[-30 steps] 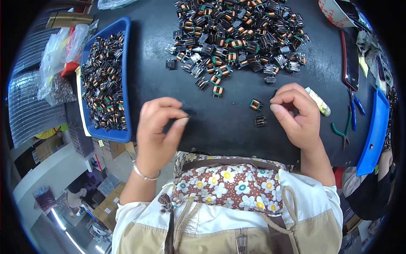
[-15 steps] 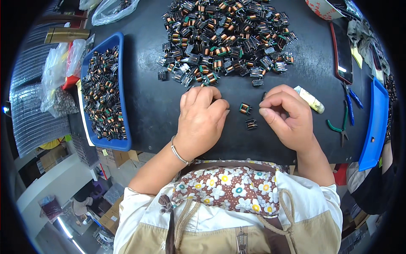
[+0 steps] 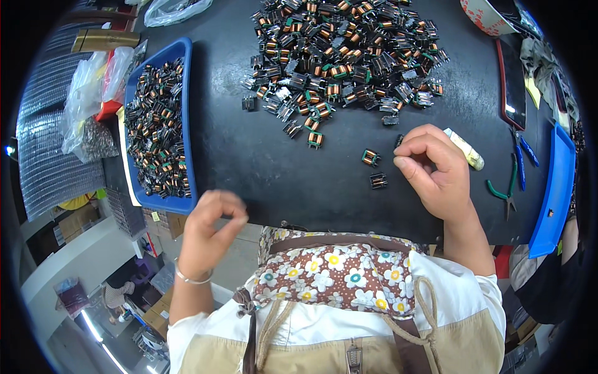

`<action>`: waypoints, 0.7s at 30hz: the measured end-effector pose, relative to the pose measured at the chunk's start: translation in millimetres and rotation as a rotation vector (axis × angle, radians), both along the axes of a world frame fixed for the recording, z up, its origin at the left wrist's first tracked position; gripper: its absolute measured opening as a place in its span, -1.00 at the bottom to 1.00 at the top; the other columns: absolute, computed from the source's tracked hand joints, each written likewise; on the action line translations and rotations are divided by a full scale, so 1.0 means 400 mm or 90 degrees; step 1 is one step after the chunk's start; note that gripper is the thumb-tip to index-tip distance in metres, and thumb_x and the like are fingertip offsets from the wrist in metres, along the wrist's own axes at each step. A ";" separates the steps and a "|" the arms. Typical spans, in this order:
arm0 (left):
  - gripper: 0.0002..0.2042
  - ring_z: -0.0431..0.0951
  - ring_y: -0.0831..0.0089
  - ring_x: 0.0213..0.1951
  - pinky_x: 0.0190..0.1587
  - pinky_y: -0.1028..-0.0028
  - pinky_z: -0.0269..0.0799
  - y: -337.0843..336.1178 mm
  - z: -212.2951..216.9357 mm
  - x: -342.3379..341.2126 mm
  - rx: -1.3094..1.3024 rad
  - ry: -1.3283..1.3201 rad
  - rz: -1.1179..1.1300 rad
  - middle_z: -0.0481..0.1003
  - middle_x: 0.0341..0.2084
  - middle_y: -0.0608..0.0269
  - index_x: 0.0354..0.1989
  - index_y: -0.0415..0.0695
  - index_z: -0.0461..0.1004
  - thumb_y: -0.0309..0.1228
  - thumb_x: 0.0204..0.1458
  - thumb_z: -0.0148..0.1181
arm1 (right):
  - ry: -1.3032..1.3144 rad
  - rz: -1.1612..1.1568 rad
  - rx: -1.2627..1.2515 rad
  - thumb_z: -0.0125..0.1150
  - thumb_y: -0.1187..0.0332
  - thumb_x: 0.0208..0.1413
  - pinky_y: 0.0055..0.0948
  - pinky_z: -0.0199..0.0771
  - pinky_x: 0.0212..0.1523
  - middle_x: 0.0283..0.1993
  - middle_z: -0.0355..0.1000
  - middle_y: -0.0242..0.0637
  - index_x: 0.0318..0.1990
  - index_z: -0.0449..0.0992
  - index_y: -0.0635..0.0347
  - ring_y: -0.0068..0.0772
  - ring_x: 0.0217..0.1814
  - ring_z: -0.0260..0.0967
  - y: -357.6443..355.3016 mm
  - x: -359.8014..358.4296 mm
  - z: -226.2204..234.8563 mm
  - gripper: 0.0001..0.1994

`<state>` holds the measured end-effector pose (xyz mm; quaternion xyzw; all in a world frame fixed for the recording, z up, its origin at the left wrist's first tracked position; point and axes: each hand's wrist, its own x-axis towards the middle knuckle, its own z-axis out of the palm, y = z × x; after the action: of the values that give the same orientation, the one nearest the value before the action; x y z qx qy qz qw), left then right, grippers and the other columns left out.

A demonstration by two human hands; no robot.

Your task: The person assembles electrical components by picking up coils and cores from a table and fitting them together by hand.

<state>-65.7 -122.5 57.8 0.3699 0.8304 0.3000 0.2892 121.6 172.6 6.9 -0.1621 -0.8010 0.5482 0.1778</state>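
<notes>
My left hand (image 3: 213,232) is at the table's front edge, below the blue tray (image 3: 189,118) of small coil parts. Motion smears its curled fingers, and whether they hold anything cannot be made out. Over the table, my right hand (image 3: 439,171) is closed, thumb and forefinger pinched together. A dark bit shows by its fingertips; I cannot tell if it is held. Left of this hand lie two loose parts, a copper-wound coil (image 3: 370,157) and a black-cased coil part (image 3: 378,181). Farther back is a large pile of copper-and-black coil parts (image 3: 342,62).
Right of my right hand lie a whitish tube (image 3: 466,149), green-handled pliers (image 3: 512,181) and blue-handled cutters (image 3: 522,163). A blue shallow tray (image 3: 551,193) stands at the right edge. Behind are a red-edged dark panel (image 3: 511,81) and a patterned bowl (image 3: 486,19). Plastic bags (image 3: 84,106) sit far left.
My left hand has moved from the pile's near edge back and left to the table edge. My right hand keeps its pinch beside the two loose parts. The whole view has shifted slightly.
</notes>
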 end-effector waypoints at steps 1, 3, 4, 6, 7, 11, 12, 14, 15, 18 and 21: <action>-0.90 0.49 0.30 -0.34 -0.26 0.39 0.36 -0.053 0.009 -0.003 -0.040 -0.042 0.000 0.50 -0.47 0.18 -0.50 -0.22 0.46 -0.61 -0.18 0.27 | -0.006 0.000 0.001 0.26 0.61 -0.08 -0.66 0.17 -0.54 -0.36 0.39 -0.36 -0.40 0.50 0.31 -0.70 -0.54 0.18 0.000 -0.001 0.000 -0.92; -0.90 0.49 0.29 -0.40 -0.31 0.38 0.37 -0.167 0.014 -0.013 -0.168 -0.153 -0.002 0.49 -0.53 0.17 -0.46 -0.24 0.48 -0.56 -0.17 0.27 | -0.017 0.004 0.006 0.26 0.61 -0.08 -0.66 0.18 -0.53 -0.36 0.39 -0.35 -0.39 0.50 0.31 -0.69 -0.53 0.18 0.002 -0.002 0.000 -0.92; -0.89 0.49 0.29 -0.43 -0.33 0.37 0.38 -0.226 0.005 -0.021 -0.218 -0.198 -0.012 0.49 -0.56 0.17 -0.44 -0.25 0.49 -0.53 -0.16 0.27 | -0.022 0.007 0.009 0.26 0.61 -0.08 -0.65 0.19 -0.53 -0.36 0.39 -0.35 -0.39 0.50 0.31 -0.68 -0.53 0.19 0.001 -0.003 -0.001 -0.91; -0.84 0.51 0.20 -0.45 -0.34 0.32 0.40 -0.335 -0.057 -0.034 -0.517 -0.192 0.153 0.50 -0.58 0.13 -0.43 -0.23 0.54 -0.39 -0.09 0.27 | -0.036 0.013 0.015 0.25 0.61 -0.08 -0.64 0.21 -0.51 -0.36 0.39 -0.34 -0.38 0.50 0.32 -0.65 -0.52 0.21 0.000 -0.003 -0.002 -0.91; -0.85 0.52 0.17 -0.44 -0.34 0.30 0.41 -0.387 -0.096 -0.037 -0.551 -0.082 0.161 0.52 -0.56 0.10 -0.39 -0.20 0.55 -0.38 -0.08 0.26 | -0.044 0.014 0.018 0.25 0.61 -0.07 -0.62 0.22 -0.50 -0.36 0.39 -0.34 -0.37 0.50 0.32 -0.63 -0.51 0.22 -0.001 -0.003 -0.004 -0.91; -0.82 0.54 0.04 -0.36 -0.29 0.22 0.44 -0.544 -0.239 -0.031 -0.451 0.373 0.049 0.54 -0.51 -0.01 -0.27 -0.07 0.57 -0.41 -0.09 0.18 | -0.058 0.025 0.046 0.25 0.60 -0.07 -0.58 0.26 -0.47 -0.37 0.40 -0.31 -0.36 0.51 0.31 -0.55 -0.49 0.27 -0.001 -0.004 -0.012 -0.90; -0.79 0.54 0.01 -0.34 -0.27 0.20 0.45 -0.569 -0.256 -0.028 -0.364 0.481 -0.011 0.54 -0.50 -0.03 -0.24 -0.04 0.56 -0.43 -0.10 0.16 | -0.050 0.032 0.055 0.25 0.61 -0.07 -0.57 0.27 -0.46 -0.37 0.40 -0.30 -0.35 0.51 0.31 -0.53 -0.48 0.29 -0.002 -0.006 -0.016 -0.90; -0.70 0.55 0.03 -0.29 -0.22 0.22 0.46 -0.592 -0.270 -0.041 -0.624 0.205 0.036 0.55 -0.45 -0.03 -0.17 -0.03 0.53 -0.50 -0.15 0.12 | -0.033 0.045 0.067 0.25 0.61 -0.07 -0.55 0.29 -0.44 -0.37 0.41 -0.29 -0.35 0.51 0.30 -0.48 -0.45 0.32 -0.003 -0.009 -0.022 -0.90; -0.69 0.55 0.03 -0.27 -0.20 0.21 0.46 -0.591 -0.268 -0.044 -0.711 0.106 0.064 0.55 -0.43 -0.03 -0.16 -0.02 0.53 -0.51 -0.15 0.11 | -0.041 0.050 0.067 0.25 0.61 -0.07 -0.54 0.30 -0.43 -0.38 0.42 -0.28 -0.35 0.51 0.30 -0.47 -0.44 0.34 -0.004 -0.010 -0.023 -0.90; -0.71 0.55 0.03 -0.23 -0.15 0.19 0.46 -0.538 -0.233 -0.050 -0.626 0.111 0.130 0.57 -0.34 -0.04 -0.15 -0.01 0.54 -0.50 -0.11 0.13 | -0.072 0.054 0.056 0.25 0.61 -0.08 -0.53 0.32 -0.41 -0.38 0.43 -0.27 -0.35 0.52 0.30 -0.45 -0.40 0.37 -0.001 -0.009 -0.019 -0.90; -0.73 0.60 0.28 -0.38 -0.27 0.41 0.48 -0.433 -0.151 -0.073 -0.467 -0.023 -0.094 0.60 -0.40 0.19 -0.13 -0.15 0.51 -0.52 -0.07 0.20 | -0.081 0.037 0.078 0.25 0.62 -0.08 -0.53 0.32 -0.41 -0.38 0.43 -0.27 -0.35 0.52 0.31 -0.44 -0.40 0.37 0.011 -0.008 -0.010 -0.89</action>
<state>-94.8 -295.6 -2.6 0.2953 0.8484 -0.0327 0.4381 118.4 177.1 2.9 -0.1624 -0.8471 0.4914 0.1204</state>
